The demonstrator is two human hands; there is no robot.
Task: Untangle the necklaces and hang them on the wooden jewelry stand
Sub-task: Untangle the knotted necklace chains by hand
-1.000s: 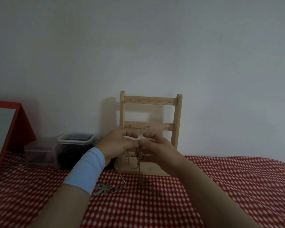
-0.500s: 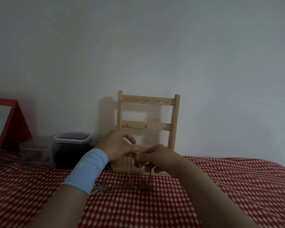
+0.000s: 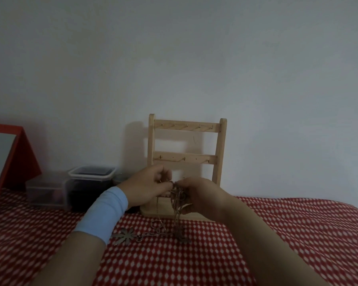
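Wall: plain and pale, filling the view behind everything you work on.
Tabletop: covered by a red cloth with white dots, under both your forearms.
Mirror: red-framed, leaning at the far left edge.
Wooden jewelry stand: upright against the wall, straight ahead of you; the hooks on its two visible bars are bare.
Plastic boxes: two, clear, left of the stand.
Your left hand: light-blue wristband on it, fingers closed in a pinch on the tangle.
Your right hand: fingers curled shut on the same tangle, nearly touching the left.
Necklaces: knotted together, hanging from both hands before the stand's base, ends trailing on the cloth.
Flower pendant: flat on the cloth beside your left wrist.
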